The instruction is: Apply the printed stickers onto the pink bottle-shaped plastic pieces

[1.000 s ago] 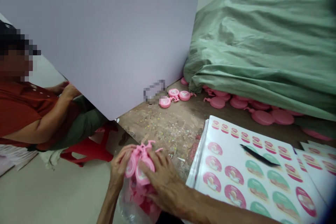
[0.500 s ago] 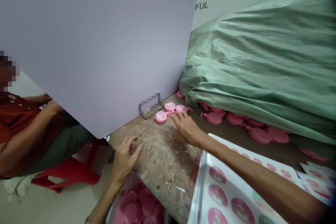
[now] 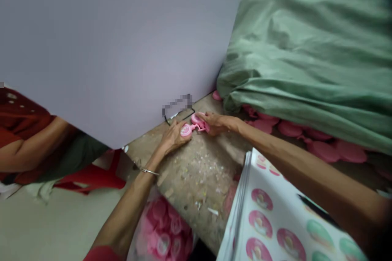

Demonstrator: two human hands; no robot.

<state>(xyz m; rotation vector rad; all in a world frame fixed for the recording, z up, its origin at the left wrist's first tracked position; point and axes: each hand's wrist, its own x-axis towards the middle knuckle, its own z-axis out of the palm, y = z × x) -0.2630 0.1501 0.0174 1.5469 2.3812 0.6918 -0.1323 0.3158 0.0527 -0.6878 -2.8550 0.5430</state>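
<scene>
Near the partition, my left hand (image 3: 175, 136) grips the edge of a pink round plastic piece (image 3: 185, 130) with a picture sticker on its face. My right hand (image 3: 218, 123) is closed over another pink round piece (image 3: 198, 119) just to the right, its fingers covering part of it and other pink parts below. Thin pink tabs show between the two hands. All these pieces lie on, or very close to, the worn brown tabletop (image 3: 199, 171). How many sit beneath the right hand is hidden.
Sticker sheets (image 3: 272, 212) are stacked at the table's right. A green cloth (image 3: 306, 57) covers a pile of pink pieces (image 3: 324, 151). Below the table edge is a bag of pink pieces (image 3: 167, 228). A grey partition (image 3: 122, 49) separates a seated person (image 3: 24, 138) at left.
My left hand has moved forward and right onto a pink round piece. My right hand has closed over the other pieces. The view has shifted slightly.
</scene>
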